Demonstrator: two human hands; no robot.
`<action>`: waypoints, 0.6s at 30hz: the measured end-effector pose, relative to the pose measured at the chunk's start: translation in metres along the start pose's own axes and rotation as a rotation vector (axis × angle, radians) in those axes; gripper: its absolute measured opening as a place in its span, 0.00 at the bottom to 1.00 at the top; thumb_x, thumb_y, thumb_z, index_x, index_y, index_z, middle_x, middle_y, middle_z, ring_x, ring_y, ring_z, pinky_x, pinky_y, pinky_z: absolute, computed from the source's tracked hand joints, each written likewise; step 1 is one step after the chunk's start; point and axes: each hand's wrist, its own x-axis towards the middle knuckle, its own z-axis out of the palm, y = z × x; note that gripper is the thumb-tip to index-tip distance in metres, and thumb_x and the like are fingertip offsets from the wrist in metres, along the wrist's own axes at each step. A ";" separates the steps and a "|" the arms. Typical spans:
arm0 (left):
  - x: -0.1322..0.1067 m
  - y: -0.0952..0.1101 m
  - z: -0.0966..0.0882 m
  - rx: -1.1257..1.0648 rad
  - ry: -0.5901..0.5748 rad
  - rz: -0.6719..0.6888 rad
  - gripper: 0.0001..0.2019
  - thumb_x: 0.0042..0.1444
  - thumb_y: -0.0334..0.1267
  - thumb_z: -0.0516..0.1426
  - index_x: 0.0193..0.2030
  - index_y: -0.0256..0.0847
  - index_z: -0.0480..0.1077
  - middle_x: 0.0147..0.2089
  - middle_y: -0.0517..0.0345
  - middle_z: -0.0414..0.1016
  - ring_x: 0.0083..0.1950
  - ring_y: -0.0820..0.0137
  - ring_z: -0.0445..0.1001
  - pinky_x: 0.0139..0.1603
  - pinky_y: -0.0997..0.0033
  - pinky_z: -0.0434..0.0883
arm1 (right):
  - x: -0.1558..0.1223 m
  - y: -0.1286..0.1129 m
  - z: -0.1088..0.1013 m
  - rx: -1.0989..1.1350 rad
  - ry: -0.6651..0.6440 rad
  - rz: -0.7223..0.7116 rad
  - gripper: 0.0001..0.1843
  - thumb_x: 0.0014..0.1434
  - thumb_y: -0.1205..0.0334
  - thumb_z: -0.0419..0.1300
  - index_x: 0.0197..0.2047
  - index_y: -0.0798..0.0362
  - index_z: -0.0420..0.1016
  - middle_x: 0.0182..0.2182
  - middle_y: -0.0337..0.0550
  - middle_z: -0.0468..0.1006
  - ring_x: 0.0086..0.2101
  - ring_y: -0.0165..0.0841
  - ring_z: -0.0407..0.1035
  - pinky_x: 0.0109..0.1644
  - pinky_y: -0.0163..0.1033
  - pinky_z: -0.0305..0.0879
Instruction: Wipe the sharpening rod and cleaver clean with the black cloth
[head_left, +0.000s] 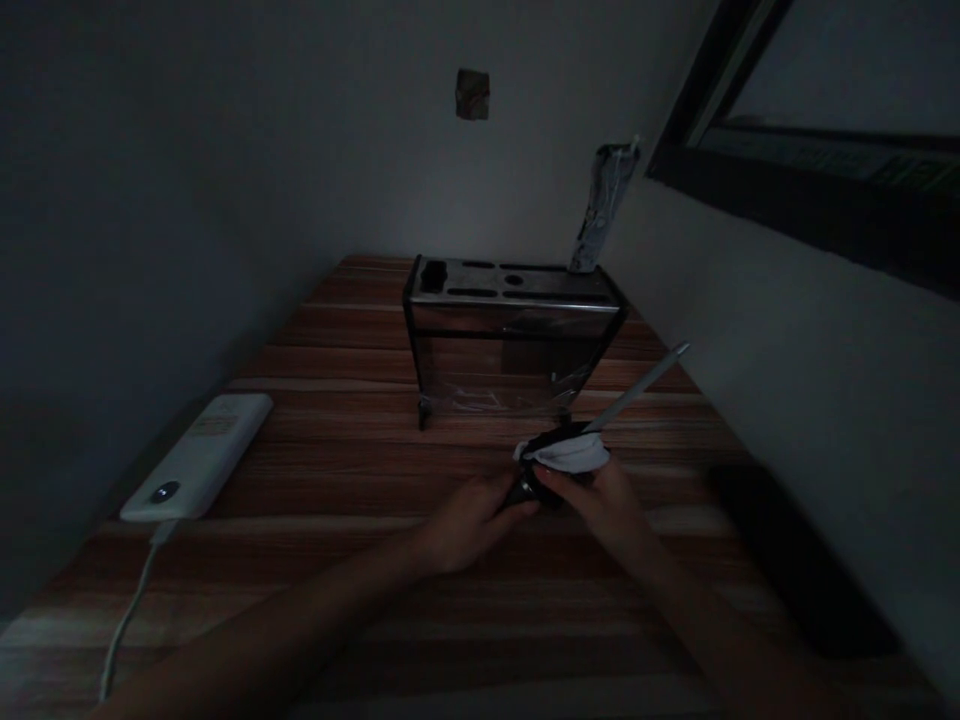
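Observation:
The scene is very dark. My left hand (469,520) is closed round the dark handle of a knife (637,385), whose pale blade points up and to the right. My right hand (600,498) holds a white cloth (566,455) pressed against the knife where the blade meets the handle. Both hands hover just above the striped wooden table (360,470), in front of a clear knife block (510,340) with a slotted metal top.
A white power bank (202,455) with a white cable (127,620) lies at the left of the table. A foil-wrapped item (604,205) stands in the block's right end. A dark flat object (795,560) lies at the right by the wall.

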 end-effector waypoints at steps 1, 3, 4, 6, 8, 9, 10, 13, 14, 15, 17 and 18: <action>0.000 0.000 0.000 0.004 -0.004 -0.006 0.13 0.59 0.43 0.48 0.41 0.37 0.67 0.31 0.57 0.72 0.33 0.69 0.70 0.33 0.76 0.64 | 0.000 0.000 0.000 0.003 0.001 0.002 0.09 0.45 0.59 0.65 0.32 0.50 0.76 0.32 0.40 0.81 0.36 0.36 0.74 0.42 0.41 0.70; 0.000 -0.002 0.001 -0.007 -0.022 -0.010 0.14 0.60 0.43 0.47 0.41 0.37 0.67 0.32 0.57 0.72 0.32 0.69 0.70 0.33 0.76 0.64 | 0.000 0.000 -0.001 0.012 0.009 0.004 0.09 0.44 0.59 0.66 0.32 0.51 0.76 0.32 0.40 0.81 0.36 0.36 0.74 0.43 0.40 0.70; 0.000 -0.003 0.001 -0.018 -0.027 -0.006 0.14 0.60 0.44 0.47 0.41 0.37 0.67 0.33 0.57 0.72 0.33 0.69 0.70 0.34 0.76 0.64 | 0.001 0.000 -0.001 0.017 0.016 0.005 0.10 0.44 0.59 0.66 0.32 0.51 0.76 0.32 0.40 0.81 0.36 0.36 0.74 0.43 0.41 0.70; 0.000 -0.005 0.002 -0.045 -0.030 -0.003 0.13 0.60 0.43 0.47 0.40 0.37 0.67 0.35 0.57 0.72 0.36 0.69 0.70 0.37 0.76 0.64 | 0.003 -0.001 -0.004 0.022 0.039 -0.001 0.10 0.44 0.60 0.66 0.32 0.51 0.76 0.32 0.40 0.81 0.35 0.36 0.74 0.43 0.41 0.69; 0.000 -0.007 0.002 -0.066 -0.027 -0.015 0.13 0.60 0.43 0.48 0.40 0.37 0.67 0.36 0.58 0.71 0.37 0.69 0.69 0.38 0.76 0.64 | 0.006 -0.001 -0.008 0.025 0.072 -0.023 0.10 0.44 0.60 0.66 0.33 0.51 0.76 0.32 0.39 0.81 0.36 0.36 0.74 0.43 0.41 0.69; 0.000 -0.007 0.002 -0.070 -0.023 -0.024 0.13 0.59 0.43 0.48 0.39 0.37 0.67 0.36 0.58 0.71 0.36 0.70 0.69 0.38 0.76 0.64 | 0.007 -0.001 -0.010 0.026 0.085 -0.039 0.11 0.44 0.60 0.66 0.33 0.50 0.76 0.33 0.39 0.81 0.36 0.36 0.73 0.44 0.41 0.68; 0.000 -0.007 0.002 -0.070 -0.019 -0.033 0.13 0.59 0.44 0.48 0.38 0.37 0.67 0.35 0.59 0.70 0.36 0.70 0.68 0.37 0.76 0.64 | 0.009 0.000 -0.013 0.028 0.096 -0.055 0.11 0.44 0.59 0.66 0.34 0.50 0.76 0.33 0.39 0.80 0.37 0.36 0.73 0.45 0.41 0.67; 0.000 -0.007 0.002 -0.061 -0.004 -0.050 0.13 0.59 0.45 0.48 0.33 0.37 0.65 0.31 0.61 0.68 0.33 0.72 0.67 0.34 0.77 0.62 | 0.013 0.001 -0.021 0.040 0.125 -0.085 0.11 0.45 0.59 0.66 0.35 0.49 0.76 0.34 0.38 0.80 0.38 0.36 0.73 0.47 0.42 0.66; 0.000 -0.007 0.002 -0.060 -0.004 -0.056 0.13 0.59 0.45 0.48 0.32 0.37 0.65 0.31 0.61 0.67 0.32 0.72 0.66 0.33 0.77 0.62 | 0.015 0.002 -0.023 0.045 0.138 -0.090 0.11 0.46 0.59 0.65 0.35 0.49 0.76 0.35 0.38 0.80 0.38 0.36 0.72 0.47 0.42 0.66; 0.000 -0.007 0.002 -0.060 -0.009 -0.061 0.13 0.59 0.45 0.48 0.32 0.38 0.65 0.30 0.62 0.67 0.32 0.72 0.66 0.33 0.77 0.61 | 0.016 0.002 -0.025 0.050 0.155 -0.095 0.11 0.46 0.59 0.66 0.35 0.49 0.76 0.35 0.38 0.80 0.39 0.36 0.72 0.48 0.43 0.65; 0.000 -0.006 0.001 -0.066 -0.020 -0.068 0.13 0.59 0.45 0.48 0.33 0.38 0.65 0.30 0.62 0.66 0.32 0.72 0.66 0.33 0.77 0.61 | 0.018 0.003 -0.029 0.068 0.188 -0.101 0.11 0.45 0.59 0.66 0.35 0.48 0.76 0.35 0.37 0.80 0.39 0.36 0.72 0.49 0.43 0.64; 0.000 -0.006 0.001 -0.071 -0.025 -0.070 0.13 0.59 0.44 0.48 0.33 0.38 0.65 0.30 0.62 0.66 0.32 0.72 0.66 0.33 0.77 0.61 | 0.019 0.002 -0.030 0.080 0.206 -0.102 0.11 0.45 0.59 0.66 0.35 0.48 0.76 0.35 0.37 0.80 0.39 0.35 0.72 0.49 0.43 0.64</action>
